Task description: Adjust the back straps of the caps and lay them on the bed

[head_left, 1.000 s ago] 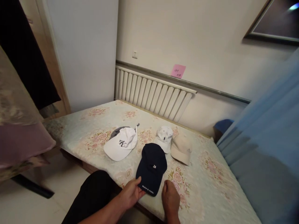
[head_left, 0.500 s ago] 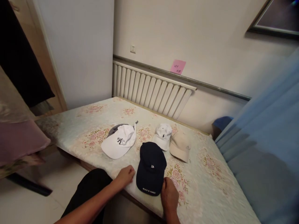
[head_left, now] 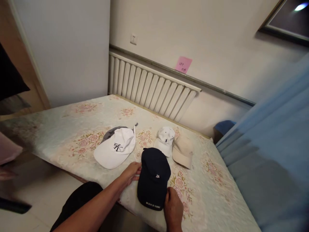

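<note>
Studying the head view, we see the navy cap [head_left: 154, 178] over the flowered cover [head_left: 217, 199], brim toward us, so its lettering faces our way. Our right hand [head_left: 174, 207] has curled fingers clasping its brim's right edge, probably steadying it; our left hand [head_left: 131, 174] meets its left side, grip unclear. Left of it lies a larger white cap [head_left: 116, 148]; beyond it, a smaller white cap [head_left: 165, 140] touches a beige cap [head_left: 182, 151].

We see a pale far wall [head_left: 205, 35] with a radiator [head_left: 149, 85], socket [head_left: 133, 39] and pink note [head_left: 183, 65], a picture [head_left: 287, 21] far right, a blue curtain [head_left: 267, 135] at right, and pale floor [head_left: 45, 201] near left.
</note>
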The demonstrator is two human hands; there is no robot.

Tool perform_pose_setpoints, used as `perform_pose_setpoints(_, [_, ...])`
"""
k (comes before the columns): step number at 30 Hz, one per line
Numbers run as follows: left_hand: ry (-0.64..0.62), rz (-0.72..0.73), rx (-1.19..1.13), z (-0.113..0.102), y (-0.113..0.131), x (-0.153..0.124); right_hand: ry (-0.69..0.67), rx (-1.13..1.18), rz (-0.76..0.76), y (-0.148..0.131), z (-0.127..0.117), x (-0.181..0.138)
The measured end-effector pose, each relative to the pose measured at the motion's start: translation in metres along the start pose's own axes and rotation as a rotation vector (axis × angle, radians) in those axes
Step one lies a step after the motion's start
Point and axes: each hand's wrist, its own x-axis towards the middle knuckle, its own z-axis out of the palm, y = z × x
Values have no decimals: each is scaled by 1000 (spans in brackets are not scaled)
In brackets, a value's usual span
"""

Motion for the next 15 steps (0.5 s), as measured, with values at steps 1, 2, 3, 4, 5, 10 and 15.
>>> perform_pose_setpoints(1, [-69,-42,-67,-2,-1,3,-4,0,3,0,0,0])
perform_pose_setpoints(2, [-155,-85,-147,-4,-3,6,-6,0,5,1,1,0])
perform_pose_setpoints(3, [-249,-126,-236,-5,-4,9,-8,-1,6,2,2,-1])
perform_pose_setpoints(4, [-337,-159,-326,-5,-7,11,-7,-2,8,3,3,-1])
perform_pose_setpoints(5, [-410,-181,-408,-5,-9,14,-6,-1,9,4,4,-1])
perform_pose_setpoints(10, [-554,-207,-592,7,-14,20,-18,3,24,8,10,-1])
perform_pose_setpoints(15, [-600,-73,-658,18,-11,21,-54,58,71,5,6,1])
